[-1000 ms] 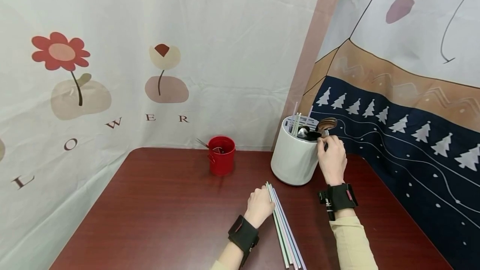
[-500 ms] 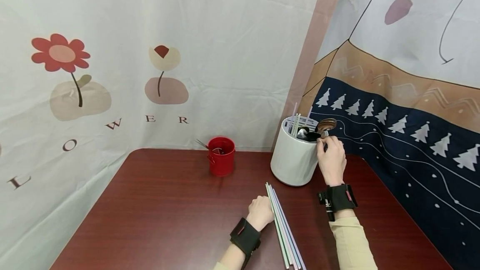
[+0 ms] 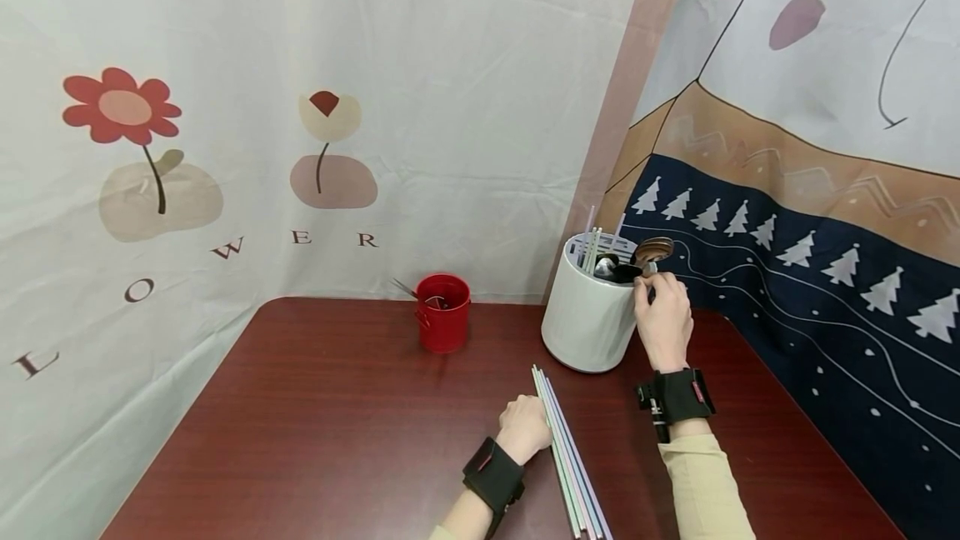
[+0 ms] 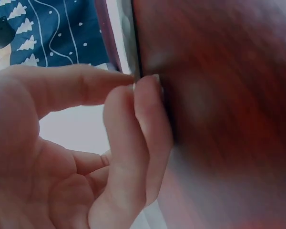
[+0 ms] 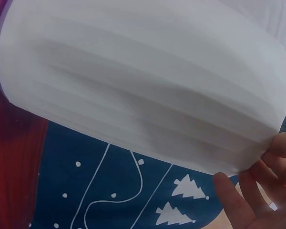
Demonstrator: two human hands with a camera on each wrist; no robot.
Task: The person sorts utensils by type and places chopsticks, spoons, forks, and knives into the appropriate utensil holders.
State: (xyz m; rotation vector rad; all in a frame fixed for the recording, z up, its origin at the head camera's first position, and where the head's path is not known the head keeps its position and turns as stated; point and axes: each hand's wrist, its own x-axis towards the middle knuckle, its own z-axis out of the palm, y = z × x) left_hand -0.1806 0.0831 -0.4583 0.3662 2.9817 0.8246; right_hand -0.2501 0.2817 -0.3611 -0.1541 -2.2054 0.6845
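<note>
A bundle of long pastel chopsticks (image 3: 567, 465) lies on the dark red table. My left hand (image 3: 523, 427) is at their left side, partway down from the far tips. In the left wrist view, thumb and fingertips (image 4: 126, 82) pinch at the pale edge of the bundle. A white ribbed utensil holder (image 3: 588, 315) stands at the back right. Its slotted top carries more chopsticks (image 3: 592, 248), dark spoons (image 3: 617, 269) and a bronze-coloured ladle (image 3: 652, 249). My right hand (image 3: 664, 319) grips the holder's right rim; in the right wrist view, curled fingers (image 5: 262, 179) meet the rim's corner.
A red cup (image 3: 443, 315) with metal cutlery (image 3: 405, 286) in it stands at the table's back edge, left of the holder. A pale printed cloth (image 3: 465, 107) hangs behind, and a navy cloth with white trees (image 3: 817, 315) borders the table (image 3: 337, 423) on the right.
My left hand has slid slightly toward me along the chopsticks. The right hand has stayed at the holder's rim.
</note>
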